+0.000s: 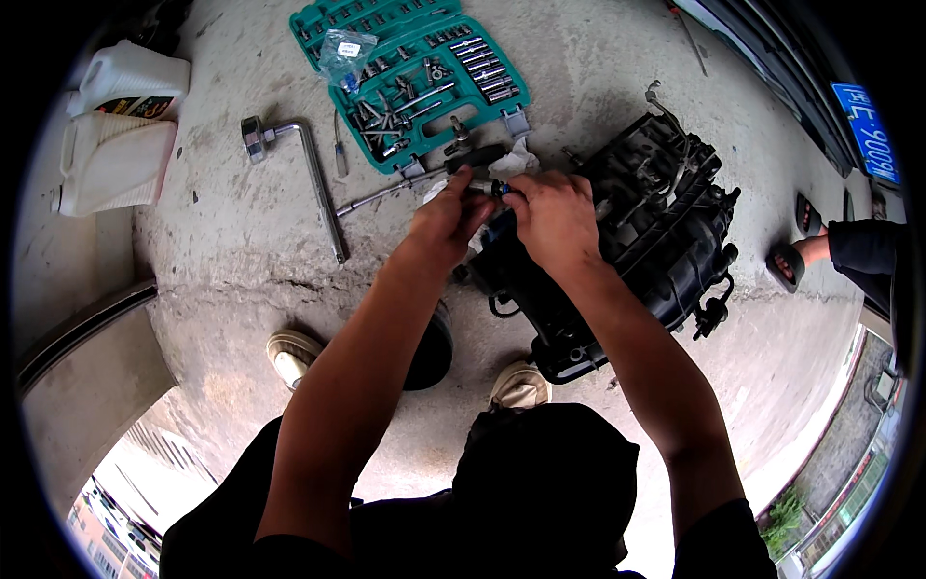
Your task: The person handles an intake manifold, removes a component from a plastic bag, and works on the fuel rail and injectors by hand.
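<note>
My left hand (446,217) and my right hand (555,214) are both closed on a small dark-and-silver cylindrical part (492,188) with a bit of blue on it, held between them. Just behind my hands lie a long metal bar (367,198) and a white crumpled piece (519,162). Under and beside my right hand is a black engine part assembly (656,241) with hoses and brackets, resting on the concrete floor (222,251).
An open green socket case (415,156) with a plastic bag (347,63), an L-shaped wrench (313,164), white jugs (111,164) at left, my shoes (294,355), a black cylinder (426,357), another person's sandalled feet (791,265) and a vehicle (752,48) at right.
</note>
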Motion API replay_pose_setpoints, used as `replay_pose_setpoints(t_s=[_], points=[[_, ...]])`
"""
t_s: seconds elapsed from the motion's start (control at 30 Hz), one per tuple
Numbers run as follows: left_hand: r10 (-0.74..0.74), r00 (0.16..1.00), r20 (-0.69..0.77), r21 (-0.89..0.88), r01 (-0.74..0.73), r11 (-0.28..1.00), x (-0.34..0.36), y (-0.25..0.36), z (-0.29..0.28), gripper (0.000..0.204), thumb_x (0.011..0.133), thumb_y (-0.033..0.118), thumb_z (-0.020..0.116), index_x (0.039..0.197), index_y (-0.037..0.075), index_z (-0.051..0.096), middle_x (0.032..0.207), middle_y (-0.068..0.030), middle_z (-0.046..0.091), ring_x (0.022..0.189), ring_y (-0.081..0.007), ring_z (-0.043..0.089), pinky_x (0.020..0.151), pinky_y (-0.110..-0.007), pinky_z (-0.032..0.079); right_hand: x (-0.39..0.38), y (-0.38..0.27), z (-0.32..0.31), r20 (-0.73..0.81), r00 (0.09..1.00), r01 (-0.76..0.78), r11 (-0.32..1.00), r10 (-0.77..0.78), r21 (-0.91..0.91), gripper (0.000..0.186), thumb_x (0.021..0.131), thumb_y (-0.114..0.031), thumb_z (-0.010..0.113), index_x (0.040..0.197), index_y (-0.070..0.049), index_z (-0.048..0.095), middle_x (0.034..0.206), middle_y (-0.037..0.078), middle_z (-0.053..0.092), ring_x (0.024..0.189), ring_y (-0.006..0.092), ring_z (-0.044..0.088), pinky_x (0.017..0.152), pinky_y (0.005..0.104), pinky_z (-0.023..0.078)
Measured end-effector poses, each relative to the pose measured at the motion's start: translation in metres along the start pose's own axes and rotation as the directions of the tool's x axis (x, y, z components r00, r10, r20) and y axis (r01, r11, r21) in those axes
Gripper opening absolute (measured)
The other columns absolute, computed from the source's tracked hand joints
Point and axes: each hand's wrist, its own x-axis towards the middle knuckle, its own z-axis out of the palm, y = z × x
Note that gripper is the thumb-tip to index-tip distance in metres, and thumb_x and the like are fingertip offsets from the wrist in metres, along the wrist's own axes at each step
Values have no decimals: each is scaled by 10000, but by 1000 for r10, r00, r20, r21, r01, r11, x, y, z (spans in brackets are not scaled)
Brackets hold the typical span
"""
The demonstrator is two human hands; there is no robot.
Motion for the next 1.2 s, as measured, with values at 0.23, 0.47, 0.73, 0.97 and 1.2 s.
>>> replay_pose_setpoints(t_s=[0.23,0.47,0.73,0.97,1.2], points=[[-11,1000,25,-21,12,1000,-3,1,-1,255,942,281,594,1052,54,559,841,-83,570,784,-173,608,651,-197,574,-2,-6,-4,23,999,-26,1000,26,14,165,835,-187,650,989,-126,655,849,86,659,875,284,611,865,411,419],[17,1000,-8,6,-17,1000,-4,1,0,245,943,275,595,1031,48,563,845,-80,562,794,-175,599,664,-204,572,-2,-5,2,-23,999,-30,999,31,44,172,834,-198,656,988,-121,660,830,110,655,852,297,615,844,424,431],[24,1000,3,-3,-24,1000,-3,-2,1,266,942,279,596,1026,30,554,856,-92,563,823,-194,604,684,-213,573,-3,-2,2,-58,997,-46,996,51,82,154,837,-203,653,932,-83,677,832,125,666,842,312,625,821,431,441],[33,999,-6,-2,-33,999,-6,-2,3,281,948,285,583,1026,17,556,867,-101,568,855,-205,616,705,-213,578,-2,-1,-1,-18,994,-105,985,109,137,87,834,-109,627,904,-73,663,840,123,671,830,322,632,793,428,460],[27,999,-35,-22,-28,999,-9,-4,7,302,956,282,568,998,-15,546,862,-105,564,862,-209,618,711,-218,583,-4,-3,-3,-122,991,-36,985,58,171,148,805,-79,654,952,-63,650,845,122,682,817,328,645,761,418,488]])
